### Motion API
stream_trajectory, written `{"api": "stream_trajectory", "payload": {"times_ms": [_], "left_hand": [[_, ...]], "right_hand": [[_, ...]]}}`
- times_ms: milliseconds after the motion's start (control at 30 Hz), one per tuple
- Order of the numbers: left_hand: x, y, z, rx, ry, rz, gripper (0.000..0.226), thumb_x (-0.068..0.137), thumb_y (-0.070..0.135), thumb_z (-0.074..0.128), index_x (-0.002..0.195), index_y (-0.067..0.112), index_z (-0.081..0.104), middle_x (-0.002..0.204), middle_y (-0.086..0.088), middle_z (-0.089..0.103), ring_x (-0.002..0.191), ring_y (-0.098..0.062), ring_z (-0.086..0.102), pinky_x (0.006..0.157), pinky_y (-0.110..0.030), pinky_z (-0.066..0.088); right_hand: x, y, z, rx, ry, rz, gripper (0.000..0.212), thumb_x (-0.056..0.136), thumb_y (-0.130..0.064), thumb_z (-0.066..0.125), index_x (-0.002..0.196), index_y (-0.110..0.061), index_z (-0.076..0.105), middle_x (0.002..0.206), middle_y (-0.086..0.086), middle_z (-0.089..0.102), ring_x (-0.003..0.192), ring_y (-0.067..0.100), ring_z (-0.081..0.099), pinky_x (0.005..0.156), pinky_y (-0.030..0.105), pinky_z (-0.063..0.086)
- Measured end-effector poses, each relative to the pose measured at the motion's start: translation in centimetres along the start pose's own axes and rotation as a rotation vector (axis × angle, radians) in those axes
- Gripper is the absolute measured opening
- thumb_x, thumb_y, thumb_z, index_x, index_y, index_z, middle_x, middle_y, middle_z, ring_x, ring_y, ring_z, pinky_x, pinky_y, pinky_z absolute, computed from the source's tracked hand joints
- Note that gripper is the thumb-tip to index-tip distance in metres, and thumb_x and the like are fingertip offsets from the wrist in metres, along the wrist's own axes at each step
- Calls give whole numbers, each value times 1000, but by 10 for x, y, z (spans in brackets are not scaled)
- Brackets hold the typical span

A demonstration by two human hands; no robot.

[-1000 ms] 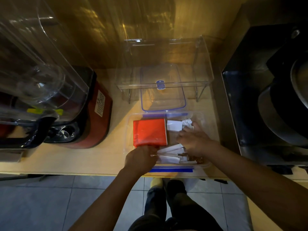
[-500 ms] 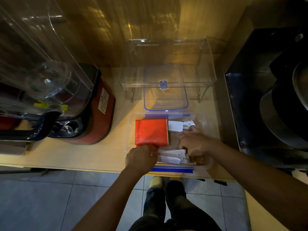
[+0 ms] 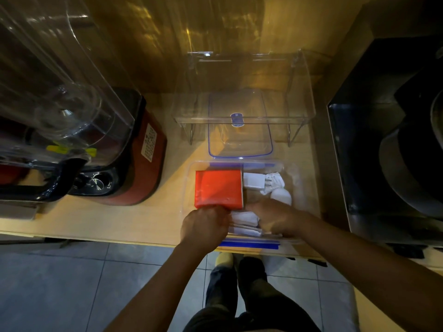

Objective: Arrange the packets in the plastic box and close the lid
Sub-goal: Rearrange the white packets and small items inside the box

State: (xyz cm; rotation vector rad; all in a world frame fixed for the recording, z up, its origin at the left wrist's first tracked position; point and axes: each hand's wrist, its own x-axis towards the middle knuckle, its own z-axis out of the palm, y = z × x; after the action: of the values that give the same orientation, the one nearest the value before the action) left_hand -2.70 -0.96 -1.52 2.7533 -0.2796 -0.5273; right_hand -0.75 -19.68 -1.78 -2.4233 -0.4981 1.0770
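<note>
Curling its fingers over the near edge of the flat orange-red packet (image 3: 218, 188), the left hand (image 3: 205, 224) grasps it just below the middle of the frame. The packet lies flat directly above the knuckles, filling the left half of the clear rectangular plastic box (image 3: 189, 183). The right hand (image 3: 275, 218) lies just beside the left, back upward, its fingers reaching left toward the packet's near right corner. Its palm covers a pile of small white paper packets (image 3: 244, 220) in the near part of the box, and I cannot tell whether it grasps any of them. More white packets (image 3: 271, 184) lie loose in the box's upper right part, apart from both hands. The box sits on a pale wooden counter (image 3: 119, 219), with a blue clasp (image 3: 249, 244) along its near side. Just above it the clear blue-rimmed lid (image 3: 239, 155) lies off, partly under a transparent acrylic shelf (image 3: 302, 118). A red and black blender base (image 3: 139, 168) stands at the left of the frame.
</note>
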Motion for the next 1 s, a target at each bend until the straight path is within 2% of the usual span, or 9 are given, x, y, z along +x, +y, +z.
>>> {"api": "stream_trajectory", "payload": {"times_ms": [100, 267, 367, 467, 533, 633, 733, 867, 1000], "left_hand": [[1, -2, -3, -39, -82, 96, 26, 93, 33, 41, 104, 30, 65, 97, -2, 73, 83, -23, 67, 70, -30, 51], [5, -2, -4, 6, -176, 141, 27, 92, 28, 42, 106, 23, 65, 104, -3, 71, 89, -23, 66, 79, -34, 55], [8, 3, -3, 34, -193, 88, 27, 91, 29, 45, 108, 22, 65, 103, -4, 72, 89, -23, 67, 82, -35, 56], [7, 3, -3, 4, -208, 33, 25, 91, 28, 45, 106, 21, 65, 100, -4, 72, 86, -24, 67, 80, -36, 56], [5, 2, -3, -17, -194, 18, 24, 92, 29, 45, 102, 23, 65, 98, -4, 72, 85, -25, 67, 80, -36, 56], [3, 1, -3, -3, -137, 17, 26, 92, 32, 42, 97, 23, 66, 94, -3, 73, 81, -24, 68, 77, -34, 56], [4, 1, -3, 27, -137, 52, 25, 91, 31, 44, 95, 20, 66, 93, -3, 73, 80, -23, 68, 78, -33, 56], [5, 2, -4, -18, -221, 40, 22, 90, 30, 48, 91, 17, 66, 93, -5, 72, 83, -24, 67, 79, -33, 55], [2, 3, -4, -1, -189, 27, 23, 91, 29, 44, 91, 19, 64, 94, -7, 71, 83, -29, 67, 79, -38, 56]], "right_hand": [[-4, 7, -9, -136, -63, 30, 34, 77, -4, 65, 110, -7, 56, 109, 12, 63, 96, 23, 61, 76, 31, 51], [-1, 4, -4, -406, -73, 71, 30, 83, -9, 58, 112, -10, 52, 113, 9, 62, 101, 23, 60, 76, 31, 46], [3, 2, -3, -394, -61, 74, 28, 84, -7, 58, 112, -7, 54, 114, 11, 62, 102, 23, 59, 74, 28, 43], [-2, 8, -16, -263, -159, 65, 31, 84, -11, 63, 114, -6, 55, 116, 11, 61, 100, 22, 57, 72, 23, 40], [-8, 13, -23, -257, -240, 19, 33, 85, -13, 63, 116, -6, 56, 118, 11, 61, 98, 23, 57, 76, 25, 42], [-14, 17, -22, -404, -278, -31, 30, 91, -21, 55, 119, -12, 59, 121, 11, 62, 109, 28, 58, 91, 35, 47], [-13, 14, -19, -588, -260, -54, 30, 87, -18, 58, 116, -9, 61, 120, 8, 61, 108, 22, 58, 87, 32, 47], [-15, 15, -11, -626, -166, -145, 24, 89, -18, 53, 107, -6, 64, 113, 9, 65, 109, 21, 57, 90, 34, 46], [-11, 11, 2, -579, -135, -158, 22, 90, -10, 50, 106, -2, 63, 110, 13, 66, 102, 23, 61, 92, 34, 48]]}}
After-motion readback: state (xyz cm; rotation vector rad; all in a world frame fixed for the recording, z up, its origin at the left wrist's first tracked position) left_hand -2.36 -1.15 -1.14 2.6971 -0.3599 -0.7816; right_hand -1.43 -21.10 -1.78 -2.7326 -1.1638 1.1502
